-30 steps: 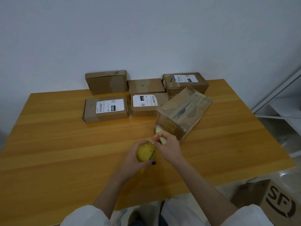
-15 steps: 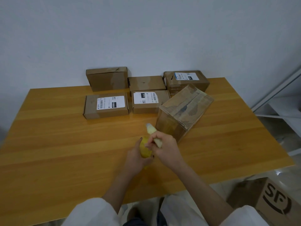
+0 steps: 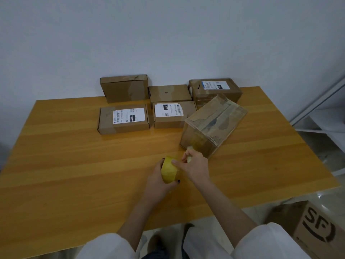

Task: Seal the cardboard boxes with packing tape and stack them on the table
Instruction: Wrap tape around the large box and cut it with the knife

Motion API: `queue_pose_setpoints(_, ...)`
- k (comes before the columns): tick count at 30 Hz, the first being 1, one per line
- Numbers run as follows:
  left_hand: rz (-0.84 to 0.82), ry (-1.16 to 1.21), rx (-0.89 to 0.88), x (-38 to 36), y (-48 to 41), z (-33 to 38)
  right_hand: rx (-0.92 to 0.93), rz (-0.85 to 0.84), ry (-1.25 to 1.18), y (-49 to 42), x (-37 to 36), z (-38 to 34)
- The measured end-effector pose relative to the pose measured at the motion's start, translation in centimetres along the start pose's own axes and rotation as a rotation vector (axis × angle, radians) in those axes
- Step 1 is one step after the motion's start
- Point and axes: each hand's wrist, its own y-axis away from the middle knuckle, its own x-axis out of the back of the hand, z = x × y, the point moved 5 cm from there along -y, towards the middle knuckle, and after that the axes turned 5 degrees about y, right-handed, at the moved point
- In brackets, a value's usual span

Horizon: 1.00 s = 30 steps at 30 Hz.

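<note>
Head view: my left hand (image 3: 158,181) grips the yellow roll of packing tape (image 3: 169,171), fingers curled round it, just short of the near corner of the big box (image 3: 212,126). My right hand (image 3: 196,165) is closed on a pale narrow thing (image 3: 189,156) that I cannot identify. Its tip is close to the big box's near face, and my thumb rests on the roll. The big box sits askew on the table (image 3: 74,165), flaps down, with torn scraps of old tape along its top seam.

By my reading, the step in hand is freeing the tape's end to start a strip. To do it well, I should draw out enough to anchor on the near face of the big box, press it flat, then run the roll straight along the top seam. Keeping it taut should stop it wrinkling or folding on itself. The box is light-looking and angled, so one hand may need to steady it.

Five smaller boxes (image 3: 124,119) lie beyond and to the left of the big box, toward the wall (image 3: 168,43). The nearest one is just beside its far corner, so turning it that way is tight. Bare wood to the near left of the big box gives the most room. To its right the table edge is closer, with a white shelf (image 3: 326,118) past it and a carton on the floor (image 3: 313,228) below.
</note>
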Motion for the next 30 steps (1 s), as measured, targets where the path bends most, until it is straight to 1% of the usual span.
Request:
queue_pose_setpoints(2,0.017,-0.013,0.007,0.1,0.2,-0.4,0.025,0.047,0.099,0.3,0.6,0.1)
queue_pose_setpoints(4,0.047,-0.051,0.02,0.3,0.4,-1.1,0.108,0.101,0.184,1.1,1.6,0.6)
queue_pose_setpoints(6,0.038,-0.083,0.018,0.3,0.4,-1.5,0.244,0.095,0.241,2.7,2.3,1.6)
queue_pose_setpoints(8,0.015,-0.063,0.038,-0.1,0.8,-1.8,0.313,0.079,0.25,4.5,2.8,3.3)
queue_pose_setpoints(11,-0.038,-0.113,-0.009,-1.4,1.5,-0.6,0.236,0.024,0.1,6.2,3.0,6.8)
queue_pose_setpoints(14,-0.195,-0.208,-0.119,-3.9,1.2,1.8,0.142,-0.08,0.003,6.9,3.4,9.8)
queue_pose_setpoints(16,-0.333,-0.318,-0.211,-6.3,1.2,3.3,0.088,-0.058,-0.05,7.4,4.4,12.0)
queue_pose_setpoints(19,-0.483,-0.55,-0.365,-10.7,1.5,4.8,-0.071,0.07,-0.211,7.6,7.1,15.2)
queue_pose_setpoints(22,-0.487,-0.771,-0.458,-14.9,1.2,6.2,-0.191,0.168,-0.278,6.7,10.1,18.4)
queue_pose_setpoints(25,-0.428,-0.947,-0.571,-18.6,0.0,8.2,-0.202,0.224,-0.241,5.1,13.1,20.7)
queue_pose_setpoints(27,-0.397,-0.969,-0.594,-20.9,-1.2,9.2,-0.196,0.181,-0.244,3.8,14.8,22.2)
queue_pose_setpoints(30,-0.374,-0.951,-0.588,-24.1,-3.2,10.2,-0.199,0.033,-0.218,1.9,16.2,24.9)
